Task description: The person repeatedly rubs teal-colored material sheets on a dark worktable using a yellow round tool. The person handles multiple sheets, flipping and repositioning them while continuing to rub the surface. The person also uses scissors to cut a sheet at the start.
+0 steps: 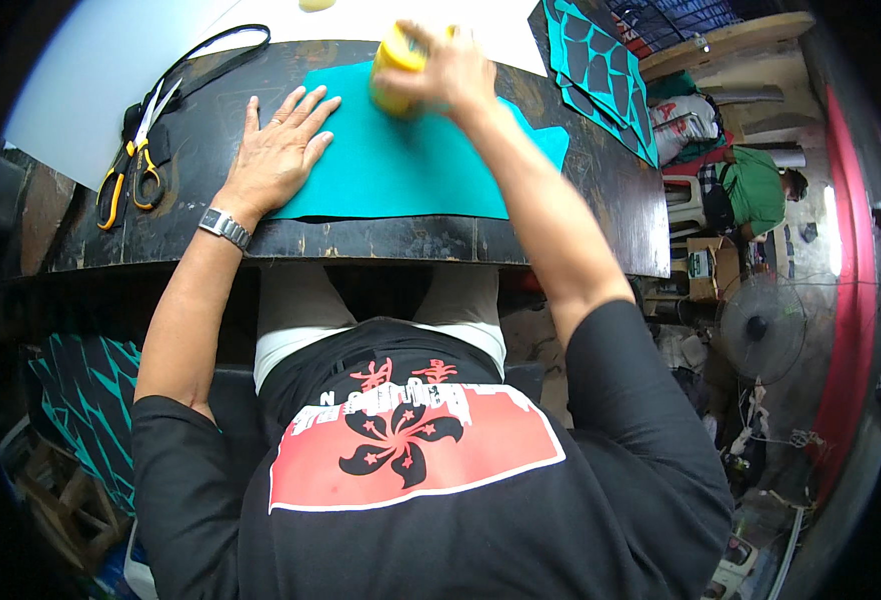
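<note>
In the head view, a flat, matt teal sheet, perhaps fabric or thin padded material (411, 175), lies on the dark, scuffed wooden table (611, 190), its lower border near the table's front edge and its right end angled. The left hand (279, 160) rests palm down across the sheet's left edge, fingers spread, gripping nothing. The right hand (461, 72) is wrapped around a bright yellow, rounded container (397, 100) above or on the sheet's far part; blur hides whether the two touch. The sheet looks light and pliable, likely to slide or wrinkle unless pressed flat, and best taken by its edges or a corner. The container seems rigid and fairly light, perhaps smooth enough to slip, so its sides suit a full-hand hold. It looks glossy, though motion smears its outline.
</note>
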